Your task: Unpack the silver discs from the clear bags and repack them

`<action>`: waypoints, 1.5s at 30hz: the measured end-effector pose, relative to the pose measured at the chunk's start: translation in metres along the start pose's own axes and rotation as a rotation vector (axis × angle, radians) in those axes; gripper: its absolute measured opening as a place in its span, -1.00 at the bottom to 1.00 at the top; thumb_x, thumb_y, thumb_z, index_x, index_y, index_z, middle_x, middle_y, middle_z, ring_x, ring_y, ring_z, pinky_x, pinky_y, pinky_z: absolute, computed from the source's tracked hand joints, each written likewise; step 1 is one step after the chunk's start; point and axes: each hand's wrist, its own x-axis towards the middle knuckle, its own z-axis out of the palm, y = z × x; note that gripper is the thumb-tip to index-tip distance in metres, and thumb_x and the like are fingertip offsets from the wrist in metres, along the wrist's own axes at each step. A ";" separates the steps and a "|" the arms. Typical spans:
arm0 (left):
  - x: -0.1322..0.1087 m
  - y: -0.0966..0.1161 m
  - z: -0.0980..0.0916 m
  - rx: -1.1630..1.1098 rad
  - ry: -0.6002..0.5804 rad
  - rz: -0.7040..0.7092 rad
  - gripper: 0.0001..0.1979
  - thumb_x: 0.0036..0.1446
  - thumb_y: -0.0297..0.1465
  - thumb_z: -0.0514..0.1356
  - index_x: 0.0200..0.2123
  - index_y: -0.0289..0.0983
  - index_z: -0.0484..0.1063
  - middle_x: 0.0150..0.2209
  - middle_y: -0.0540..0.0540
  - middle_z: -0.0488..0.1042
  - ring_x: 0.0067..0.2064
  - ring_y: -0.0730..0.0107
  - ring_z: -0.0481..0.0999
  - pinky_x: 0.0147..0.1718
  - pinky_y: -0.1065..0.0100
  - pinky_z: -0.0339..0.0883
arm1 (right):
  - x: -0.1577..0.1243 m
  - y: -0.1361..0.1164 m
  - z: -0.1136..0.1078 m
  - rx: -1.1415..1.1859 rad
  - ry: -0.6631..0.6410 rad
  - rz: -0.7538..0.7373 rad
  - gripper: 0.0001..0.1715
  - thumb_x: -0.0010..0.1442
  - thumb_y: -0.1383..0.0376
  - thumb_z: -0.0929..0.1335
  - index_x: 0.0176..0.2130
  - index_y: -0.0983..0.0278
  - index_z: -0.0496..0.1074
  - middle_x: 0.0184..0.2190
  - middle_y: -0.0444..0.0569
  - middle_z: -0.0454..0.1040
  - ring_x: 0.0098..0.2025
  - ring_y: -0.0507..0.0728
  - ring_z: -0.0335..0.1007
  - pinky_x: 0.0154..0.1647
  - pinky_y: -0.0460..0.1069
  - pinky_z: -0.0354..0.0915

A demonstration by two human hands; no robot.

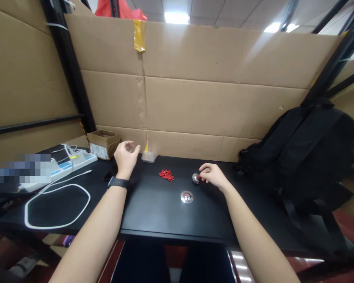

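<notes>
My left hand [125, 156] is raised above the black table [153, 212], fingers curled round a small clear item that I cannot make out. A dark watch sits on that wrist. My right hand [212, 174] rests on the table, its fingertips pinching a small red piece at a little round metal part [196, 178]. A second round metal part [187, 196] with a red centre lies just in front, untouched. A small heap of red pieces [166, 175] lies between my two hands.
A small clear bag [149, 156] and an open cardboard box [104, 144] stand by the cardboard wall. At the left lie a white power strip [72, 161] and a looped white cable [56, 206]. A black backpack [303, 153] fills the right side.
</notes>
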 end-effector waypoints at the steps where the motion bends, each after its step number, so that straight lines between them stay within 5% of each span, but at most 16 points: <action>1: -0.004 0.008 0.000 -0.046 -0.026 0.031 -0.72 0.12 -0.30 0.23 -0.10 -0.26 0.43 -0.16 -0.14 0.55 -0.13 0.24 0.59 -0.07 0.27 0.42 | 0.000 0.000 0.000 -0.031 -0.002 -0.002 -0.74 -0.10 0.41 0.38 -0.29 0.29 0.44 -0.55 -0.08 0.56 -0.56 0.05 0.46 -0.64 -0.15 0.27; 6: -0.048 0.064 0.017 -0.283 -0.350 0.251 -0.68 0.18 -0.42 0.20 0.01 -0.19 0.34 -0.27 -0.02 0.53 -0.22 0.35 0.59 -0.12 0.33 0.43 | -0.001 -0.003 -0.004 -0.222 -0.020 -0.027 -0.75 -0.11 0.41 0.40 -0.31 0.28 0.49 -0.49 -0.08 0.61 -0.50 0.05 0.49 -0.53 -0.14 0.28; 9: -0.080 0.093 0.035 -0.242 -0.589 0.517 -0.80 0.25 -0.43 0.16 -0.06 -0.17 0.44 -0.19 -0.07 0.57 -0.15 0.32 0.56 -0.03 0.24 0.34 | -0.003 -0.005 -0.007 -0.301 -0.062 -0.055 -0.78 -0.11 0.42 0.40 -0.34 0.27 0.50 -0.49 -0.10 0.61 -0.46 0.07 0.52 -0.46 -0.13 0.30; 14: -0.105 0.106 0.058 -0.032 -0.793 0.837 -0.78 0.33 -0.47 0.04 -0.15 -0.17 0.47 -0.16 -0.06 0.58 -0.16 0.34 0.54 0.08 0.15 0.16 | -0.006 -0.007 -0.010 -0.358 -0.118 -0.067 -0.78 -0.11 0.41 0.39 -0.35 0.25 0.51 -0.49 -0.12 0.61 -0.45 0.07 0.52 -0.42 -0.12 0.29; 21: -0.095 0.104 0.038 -0.053 -0.797 0.718 -0.49 0.14 -0.45 0.18 0.17 -0.13 0.30 0.15 -0.14 0.43 0.17 0.15 0.35 0.06 0.16 0.09 | -0.007 -0.008 -0.014 -0.368 -0.182 -0.075 -0.79 -0.08 0.43 0.38 -0.34 0.25 0.49 -0.50 -0.14 0.61 -0.46 0.05 0.51 -0.40 -0.12 0.29; 28: -0.106 0.125 0.008 -0.118 -1.134 0.813 -0.86 0.21 -0.25 0.21 -0.25 -0.13 0.54 -0.34 0.02 0.57 -0.17 0.30 0.48 -0.12 0.21 0.00 | -0.010 -0.009 -0.018 -0.446 -0.247 -0.130 -0.79 -0.04 0.40 0.41 -0.31 0.25 0.52 -0.47 -0.14 0.61 -0.45 0.04 0.49 -0.41 -0.13 0.25; 33: -0.115 0.122 0.017 -0.122 -1.146 0.832 -0.87 0.21 -0.29 0.24 -0.37 -0.11 0.58 -0.38 0.01 0.57 -0.14 0.27 0.46 -0.12 0.20 -0.03 | -0.012 -0.011 -0.016 -0.505 -0.220 -0.139 -0.80 0.00 0.24 0.48 -0.30 0.24 0.54 -0.49 -0.12 0.61 -0.45 0.06 0.49 -0.40 -0.11 0.25; 40: -0.112 0.114 0.015 -0.184 -1.176 0.810 -0.91 0.20 -0.25 0.27 -0.31 -0.01 0.62 -0.37 0.01 0.61 -0.18 0.29 0.51 -0.17 0.22 -0.01 | -0.012 -0.009 -0.014 -0.506 -0.233 -0.105 -0.98 0.01 0.34 0.46 -0.42 0.24 0.57 -0.51 -0.09 0.62 -0.43 0.09 0.54 -0.40 -0.11 0.28; 45: -0.109 0.114 0.013 -0.158 -1.117 0.808 -0.84 0.22 -0.25 0.25 -0.39 -0.06 0.61 -0.43 0.00 0.59 -0.25 0.31 0.51 -0.20 0.21 -0.03 | -0.010 -0.007 -0.011 -0.522 -0.217 -0.104 -0.87 -0.03 0.24 0.51 -0.43 0.24 0.56 -0.50 -0.09 0.62 -0.44 0.08 0.53 -0.42 -0.11 0.27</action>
